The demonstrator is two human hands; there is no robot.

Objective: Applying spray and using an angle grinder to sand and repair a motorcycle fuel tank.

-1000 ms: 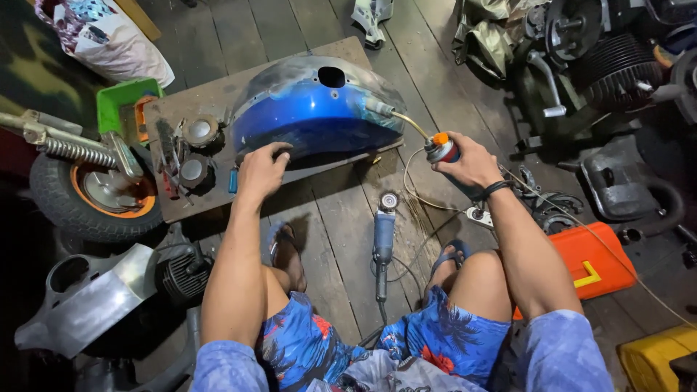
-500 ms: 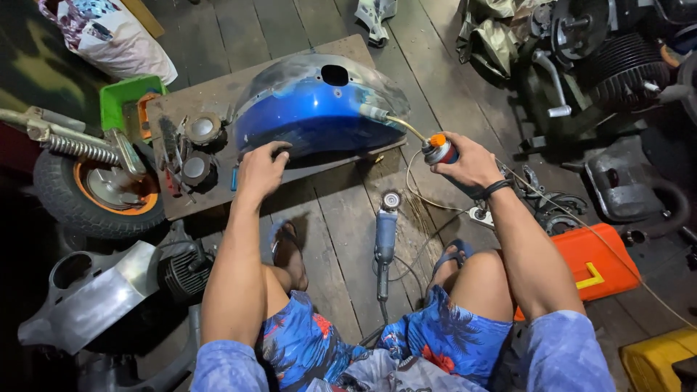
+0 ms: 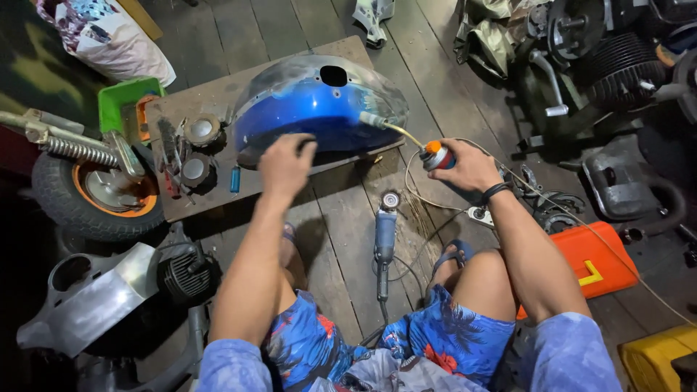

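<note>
Left hand (image 3: 285, 165) fingers bent, resting on blue tank (image 3: 316, 109), right hand (image 3: 472, 165) wrapped around spray can (image 3: 438, 156), angle grinder (image 3: 385, 231) on plank floor (image 3: 341, 239) between feet

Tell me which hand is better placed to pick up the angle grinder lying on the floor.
Left, probably. The left hand rests open on the blue tank, holding nothing, while the right hand is wrapped around a spray can. The angle grinder lies between both.

Left hand (image 3: 285, 165) touches blue tank (image 3: 316, 112); right hand (image 3: 472, 165) holds spray can (image 3: 438, 155).
</note>
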